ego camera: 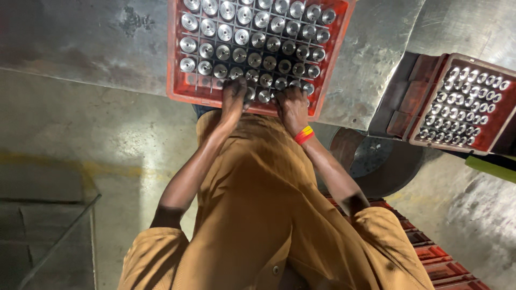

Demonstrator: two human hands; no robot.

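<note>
While your left hand [234, 96] and right hand [292, 104] pinch shiny metal cylinders [258, 95], the red plastic grid crate [177, 86] looks nearly full.

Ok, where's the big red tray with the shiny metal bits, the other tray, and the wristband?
Big red tray [174, 64], head view, on its left wall.
Other tray [427, 91], head view, on its bare left part.
Wristband [303, 134], head view, on the middle of the red and yellow band.
</note>
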